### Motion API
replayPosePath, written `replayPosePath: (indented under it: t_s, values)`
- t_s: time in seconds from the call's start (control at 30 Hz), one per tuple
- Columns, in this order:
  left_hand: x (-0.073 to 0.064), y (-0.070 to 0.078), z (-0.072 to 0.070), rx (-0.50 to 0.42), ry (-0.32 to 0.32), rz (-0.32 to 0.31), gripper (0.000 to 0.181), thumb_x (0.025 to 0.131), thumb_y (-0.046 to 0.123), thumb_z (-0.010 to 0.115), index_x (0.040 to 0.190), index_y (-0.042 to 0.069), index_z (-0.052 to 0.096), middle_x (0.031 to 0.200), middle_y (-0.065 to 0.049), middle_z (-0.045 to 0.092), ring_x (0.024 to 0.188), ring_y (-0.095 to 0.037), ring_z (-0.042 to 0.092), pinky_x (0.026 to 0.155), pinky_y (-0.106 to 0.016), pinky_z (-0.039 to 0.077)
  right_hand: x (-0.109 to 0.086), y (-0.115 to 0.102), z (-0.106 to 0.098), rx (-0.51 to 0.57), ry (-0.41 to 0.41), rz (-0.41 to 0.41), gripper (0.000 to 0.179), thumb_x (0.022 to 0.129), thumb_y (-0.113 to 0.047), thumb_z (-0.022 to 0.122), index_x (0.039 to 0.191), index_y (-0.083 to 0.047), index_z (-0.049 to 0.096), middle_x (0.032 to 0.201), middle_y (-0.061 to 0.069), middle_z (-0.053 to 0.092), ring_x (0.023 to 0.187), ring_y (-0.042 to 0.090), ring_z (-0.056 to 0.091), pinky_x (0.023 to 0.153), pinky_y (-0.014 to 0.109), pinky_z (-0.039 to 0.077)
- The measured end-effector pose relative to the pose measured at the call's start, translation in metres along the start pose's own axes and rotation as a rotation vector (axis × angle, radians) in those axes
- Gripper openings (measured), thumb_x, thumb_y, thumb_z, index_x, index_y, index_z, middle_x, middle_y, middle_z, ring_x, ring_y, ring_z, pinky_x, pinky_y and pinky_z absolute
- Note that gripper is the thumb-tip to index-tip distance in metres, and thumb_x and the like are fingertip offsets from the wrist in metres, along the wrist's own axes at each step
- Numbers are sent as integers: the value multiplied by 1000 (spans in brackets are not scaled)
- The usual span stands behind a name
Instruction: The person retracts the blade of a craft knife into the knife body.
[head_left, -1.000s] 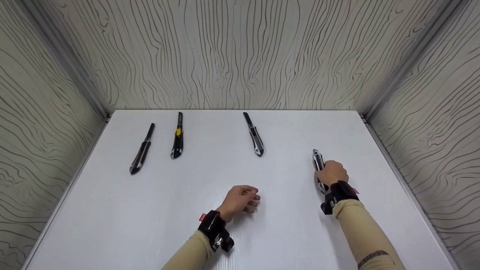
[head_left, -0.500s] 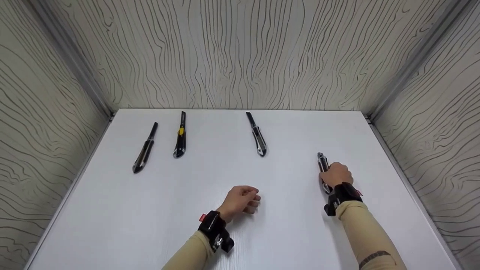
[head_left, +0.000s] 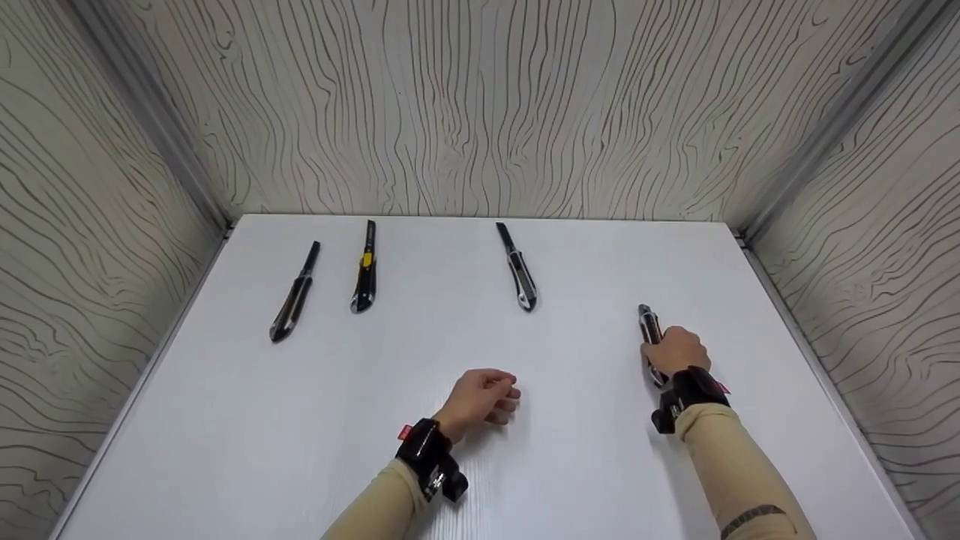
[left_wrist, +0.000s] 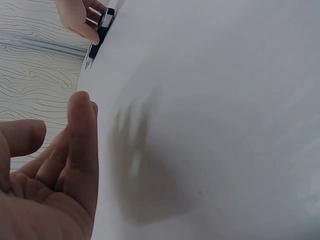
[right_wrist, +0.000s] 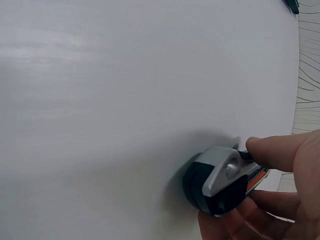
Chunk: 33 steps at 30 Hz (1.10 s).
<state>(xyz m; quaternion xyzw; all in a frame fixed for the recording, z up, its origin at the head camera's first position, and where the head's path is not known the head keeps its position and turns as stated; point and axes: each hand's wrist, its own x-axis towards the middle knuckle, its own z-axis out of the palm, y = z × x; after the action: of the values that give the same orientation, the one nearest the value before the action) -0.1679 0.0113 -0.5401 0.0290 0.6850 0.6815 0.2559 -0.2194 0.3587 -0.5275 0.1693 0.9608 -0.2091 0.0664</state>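
On the right side of the table my right hand (head_left: 677, 350) grips a black and silver utility knife (head_left: 650, 326) between thumb and fingers. Its rounded butt points toward the wrist camera in the right wrist view, where an orange strip shows along the utility knife (right_wrist: 222, 177) and the thumb presses on it near a slot. The front end of the knife points toward the back wall; no long blade shows there. My left hand (head_left: 480, 401) hangs near the table's front middle, fingers loosely bent, holding nothing. Its shadow falls on the white surface in the left wrist view.
Three more utility knives lie toward the back with dark blades extended: a brown and black one (head_left: 291, 307) at left, a black one with a yellow slider (head_left: 365, 277), and a silver and black one (head_left: 523, 281). Patterned walls enclose the white table (head_left: 390, 345) behind and sideways.
The head view has shifted slightly. My right hand has rolled the utility knife a little, so its dark side shows more, and drawn it slightly nearer. The left hand stays still.
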Motion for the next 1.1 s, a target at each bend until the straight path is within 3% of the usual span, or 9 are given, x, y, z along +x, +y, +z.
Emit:
replayPosePath:
  t_s: [0.37,0.63,0.87,1.1]
  values:
    - [0,-1,-1,20,-12,-6,32,100,15,52,123,-7,59,108,-22,70,80,-17,68,62,-25,58,-11,1,-5,23,-68,23,49,91,-34,57,108,11,56,84,19,60,66,25,57,52,29,43]
    - [-2,4,-6,14,-6,-3,34,100,15,51,125,-8,57,112,-24,68,84,-19,69,66,-26,59,-22,-10,-16,15,54,-26,56,93,-30,56,127,14,51,112,35,60,86,41,63,68,46,53]
    - [-1,8,-14,16,12,-1,36,101,15,51,127,-8,56,113,-24,67,86,-20,70,67,-26,59,-25,-36,-11,37,102,-101,44,92,-27,59,116,10,58,103,29,64,83,37,62,66,45,51]
    - [0,13,-28,44,51,15,36,101,16,50,128,-7,56,115,-24,67,95,-30,70,68,-27,60,-25,-75,8,51,50,-182,51,93,-29,60,127,8,55,114,28,65,101,42,63,84,53,53]
